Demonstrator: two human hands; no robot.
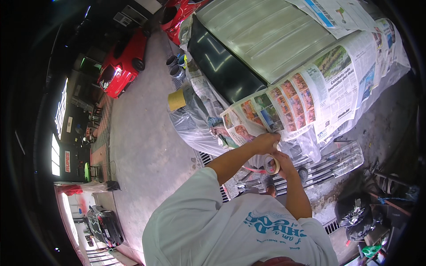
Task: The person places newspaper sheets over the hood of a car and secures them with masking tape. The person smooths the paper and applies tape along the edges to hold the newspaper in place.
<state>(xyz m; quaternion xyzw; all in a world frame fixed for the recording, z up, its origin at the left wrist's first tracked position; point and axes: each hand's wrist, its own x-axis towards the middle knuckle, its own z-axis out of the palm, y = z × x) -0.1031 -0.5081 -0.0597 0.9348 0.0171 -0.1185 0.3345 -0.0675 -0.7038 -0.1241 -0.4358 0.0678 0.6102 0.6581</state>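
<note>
In my right hand (286, 165) is a roll of pale masking tape (271, 165), held in front of my body. Just above it my left hand (266, 143) is closed at the lower edge of the newspaper sheets (295, 104); what its fingers pinch is too small to make out. The two hands almost meet. Those sheets cover the near side of a vehicle, whose ribbed grey-green roof (266, 33) and glossy black panel (222, 64) stay bare. Clear plastic sheeting (195, 133) hangs below the paper.
Beneath me is a metal slatted platform (333, 162). Buckets (176, 71) and a brown board (176, 100) lie beyond the vehicle's corner. Red cars (124, 62) stand farther off, and a dark car (105, 226) is at lower left. Black bags (357, 217) crowd the right.
</note>
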